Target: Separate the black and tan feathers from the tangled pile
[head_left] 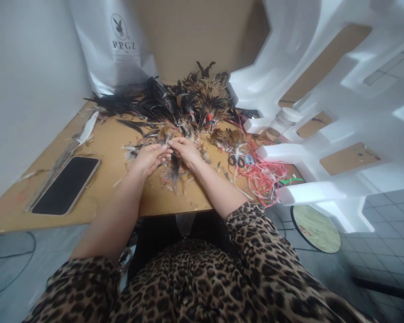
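Observation:
My left hand and my right hand meet fingertip to fingertip over the table. Both are closed in a pinch on a small brownish feather, which shows just beyond the fingertips. Its exact shape is hard to make out against other feathers behind it. Loose feather scraps lie beneath the hands. Past them spreads a large heap of black and brown feathers, some tied in bunches. A separate brown feather bunch lies to the right of my right hand.
A dark-screened phone lies at the left, with a white feather beyond it. Tangled pink ties and black rings are at the right, beside white foam pieces. A printed white bag stands behind.

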A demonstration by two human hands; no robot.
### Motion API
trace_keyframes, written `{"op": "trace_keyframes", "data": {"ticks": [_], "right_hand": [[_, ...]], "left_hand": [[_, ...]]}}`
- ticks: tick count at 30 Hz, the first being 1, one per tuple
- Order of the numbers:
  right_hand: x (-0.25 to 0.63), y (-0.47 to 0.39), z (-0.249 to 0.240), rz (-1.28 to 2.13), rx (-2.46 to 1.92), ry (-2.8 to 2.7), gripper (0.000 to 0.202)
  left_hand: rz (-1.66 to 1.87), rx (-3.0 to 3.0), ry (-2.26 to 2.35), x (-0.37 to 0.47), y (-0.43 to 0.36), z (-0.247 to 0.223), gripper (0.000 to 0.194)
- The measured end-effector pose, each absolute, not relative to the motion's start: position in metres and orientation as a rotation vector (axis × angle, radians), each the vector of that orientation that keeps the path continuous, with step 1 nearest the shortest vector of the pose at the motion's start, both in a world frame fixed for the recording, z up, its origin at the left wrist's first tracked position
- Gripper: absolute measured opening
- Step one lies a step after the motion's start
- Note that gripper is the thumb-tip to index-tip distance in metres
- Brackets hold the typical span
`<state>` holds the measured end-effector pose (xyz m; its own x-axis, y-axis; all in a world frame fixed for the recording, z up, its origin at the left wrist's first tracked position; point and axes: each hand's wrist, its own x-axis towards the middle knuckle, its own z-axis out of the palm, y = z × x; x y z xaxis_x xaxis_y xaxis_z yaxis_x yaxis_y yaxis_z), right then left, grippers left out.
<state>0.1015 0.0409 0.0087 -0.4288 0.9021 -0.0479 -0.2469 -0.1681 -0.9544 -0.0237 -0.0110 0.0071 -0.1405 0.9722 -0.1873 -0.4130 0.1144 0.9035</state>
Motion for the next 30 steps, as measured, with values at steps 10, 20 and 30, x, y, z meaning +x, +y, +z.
{"op": "trace_keyframes", "data": {"ticks": [10,20,30], "right_hand": [[0.099,0.039,0.009,1.672,-0.878,-1.245,0.024],[0.099,0.042,0.006,1.61,-0.865,-1.322,0.027],[0.116,0.053,0.004,0.988,-1.11,-2.124,0.02]], "left_hand": [[1.374,0.778,1.154,-0.025,-0.012,0.006,0.011],[1.362,0.816,1.167,-0.028,-0.012,0.007,0.011],[1.6,0.639,1.113,-0.038,-0.006,0.006,0.006]]}}
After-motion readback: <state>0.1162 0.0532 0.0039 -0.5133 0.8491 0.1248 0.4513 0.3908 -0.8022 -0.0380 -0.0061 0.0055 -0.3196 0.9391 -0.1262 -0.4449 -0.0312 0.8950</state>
